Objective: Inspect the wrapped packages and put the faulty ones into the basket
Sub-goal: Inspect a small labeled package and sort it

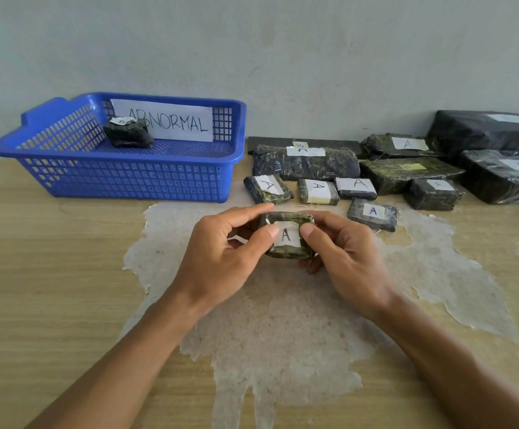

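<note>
Package marked "A" [287, 236] is gripped by both hands, left hand [221, 258] and right hand [345, 255], above the table [51, 289].

Occluded, cropped and illegible areas

Large black package [496, 128] at upper right is cropped by the frame edge, label blurred. Flat dark package [270, 141] lies mostly hidden behind the long package [306, 165].

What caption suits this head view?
Both hands hold an "A" package; one package lies in the basket.
</note>
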